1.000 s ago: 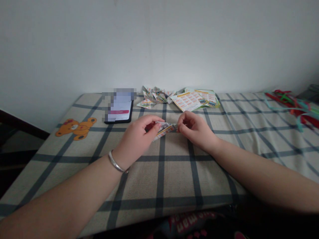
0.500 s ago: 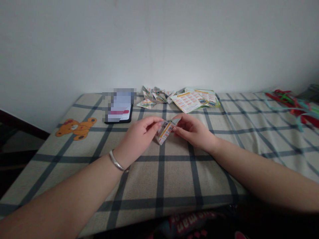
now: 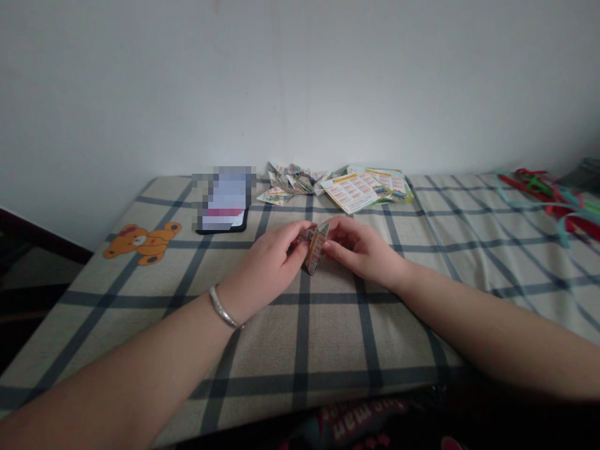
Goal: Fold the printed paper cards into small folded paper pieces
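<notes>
Between my two hands is a small piece of folded printed paper (image 3: 315,249), with a yellow stripe and rows of print. It is pinched on its left side by my left hand (image 3: 276,253), whose wrist wears a silver bangle (image 3: 224,307). Thumb and fingers of my right hand (image 3: 368,250) close on the paper's right side. The paper is bent along the middle and points down toward the tablecloth. Parts of it are hidden behind my fingers.
A plaid tablecloth (image 3: 262,350) covers the table against the wall. A phone (image 3: 225,206) lies at the back left, near a bear picture (image 3: 143,242). Folded paper pieces (image 3: 295,181) and printed sheets (image 3: 354,192) lie behind my hands. Coloured ribbons (image 3: 553,200) are at far right.
My left hand has moved a little to the right, closer to my right hand. The folded paper has turned and looks narrower, its two sides bent closer together.
</notes>
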`<move>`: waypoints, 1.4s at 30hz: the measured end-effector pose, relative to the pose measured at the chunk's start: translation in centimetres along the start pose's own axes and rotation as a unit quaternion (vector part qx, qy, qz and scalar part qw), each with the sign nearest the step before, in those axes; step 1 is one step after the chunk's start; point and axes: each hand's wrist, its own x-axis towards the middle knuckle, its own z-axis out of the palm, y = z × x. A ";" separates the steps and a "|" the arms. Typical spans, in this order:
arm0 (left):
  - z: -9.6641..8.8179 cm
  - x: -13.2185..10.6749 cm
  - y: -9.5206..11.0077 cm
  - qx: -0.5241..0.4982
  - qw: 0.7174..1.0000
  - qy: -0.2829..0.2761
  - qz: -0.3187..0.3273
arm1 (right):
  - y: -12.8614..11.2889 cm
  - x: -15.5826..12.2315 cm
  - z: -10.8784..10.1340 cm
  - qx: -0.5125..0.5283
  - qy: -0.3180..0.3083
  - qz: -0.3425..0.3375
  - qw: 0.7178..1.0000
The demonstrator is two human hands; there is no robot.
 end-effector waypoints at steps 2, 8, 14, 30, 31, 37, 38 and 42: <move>0.1 -0.1 0.0 0.016 1.000 0.000 0.012 | -0.1 0.0 0.0 -0.013 0.008 -0.002 1.000; 0.0 -0.4 0.0 0.047 0.998 -0.003 0.040 | -0.3 0.0 0.0 -0.060 0.015 0.003 0.998; 0.3 -0.7 0.2 0.086 0.993 0.014 0.074 | -0.5 -0.1 0.0 -0.067 0.002 0.012 0.998; 0.1 -0.3 0.7 0.095 0.993 -0.001 0.065 | -1.1 -0.2 -0.1 -0.170 0.017 0.002 0.985; 0.1 -0.3 0.7 0.091 0.994 -0.002 0.064 | -1.0 -0.3 -0.1 -0.178 0.021 0.003 0.984; -0.2 -0.2 0.7 0.056 0.998 -0.013 0.040 | -0.7 -0.5 0.0 -0.257 0.067 0.021 0.964; -0.2 -0.2 0.7 0.051 0.998 -0.015 0.037 | -0.6 -0.5 0.0 -0.269 0.073 0.023 0.960; -0.1 -0.3 0.4 0.034 0.999 -0.015 0.025 | -0.7 -0.5 0.0 -0.295 0.078 0.033 0.952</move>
